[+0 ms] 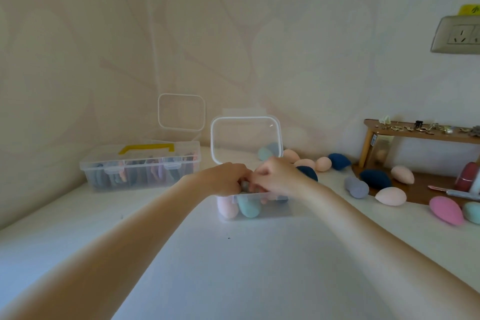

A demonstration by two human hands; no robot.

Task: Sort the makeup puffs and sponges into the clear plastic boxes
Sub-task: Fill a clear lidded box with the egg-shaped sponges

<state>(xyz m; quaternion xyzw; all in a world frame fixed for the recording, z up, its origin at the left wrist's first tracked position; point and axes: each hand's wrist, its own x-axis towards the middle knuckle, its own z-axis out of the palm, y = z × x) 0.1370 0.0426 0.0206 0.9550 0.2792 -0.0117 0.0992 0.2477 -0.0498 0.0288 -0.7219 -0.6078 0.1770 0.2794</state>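
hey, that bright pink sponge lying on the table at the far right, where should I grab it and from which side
Probably pinch the pink sponge across its fat rounded middle, coming straight down from above. It lies on its side on the white table with its narrower end pointing up-left, so the wide belly gives the surest hold. The top is open; a teal sponge crowds its right side.

Bare table [233, 267] before crowded box [262, 212]

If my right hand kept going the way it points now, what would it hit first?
Probably the left hand: the right hand points left across the open clear box, and the fingers already seem to meet there, though depth is unclear.
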